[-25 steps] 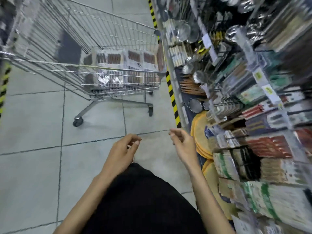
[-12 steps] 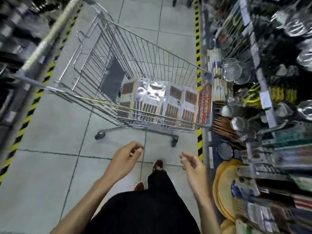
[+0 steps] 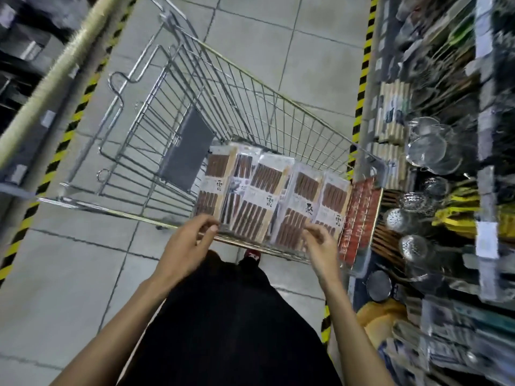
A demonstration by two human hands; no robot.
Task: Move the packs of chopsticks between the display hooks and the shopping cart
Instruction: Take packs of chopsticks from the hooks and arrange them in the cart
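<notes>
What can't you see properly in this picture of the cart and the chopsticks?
All from the head view:
- How many chopstick packs there are: they overlap, and the cart rim and both hands cover their bottoms.
- Whether the left hand or right hand touches a pack: the fingers hide the contact.
- Shelf goods at lower right: blurred.
- Price tag: blurred, unreadable.
</notes>
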